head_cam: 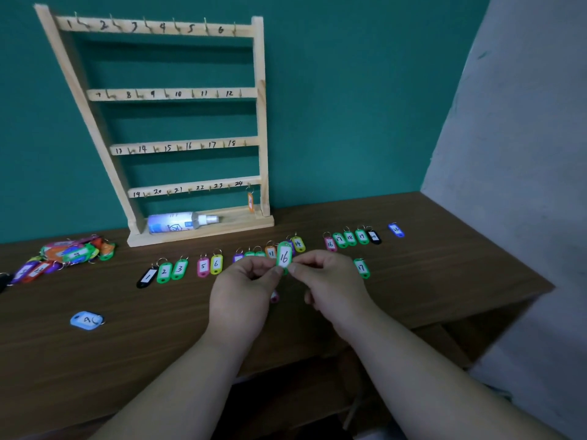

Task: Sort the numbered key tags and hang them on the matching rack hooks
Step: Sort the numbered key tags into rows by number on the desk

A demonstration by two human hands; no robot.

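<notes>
A dark wooden worktop (158,344) met a teal wall. Above it, the left hand (241,293) and right hand (330,281) together pinched the lower end of an upright green plastic key tag marked 16 (284,256). Behind them lay a row of coloured numbered tags (164,272). Beyond stood the pale wooden hook rack (260,122), with one orange tag (250,202) hanging at hook 24.

You face a teal wall (349,90) behind a dark brown wood-grain table (444,255). On your right, a pale grey wall (524,138) meets it. The light is dim and even, and beneath the tabletop there is perhaps a lower shelf.
</notes>
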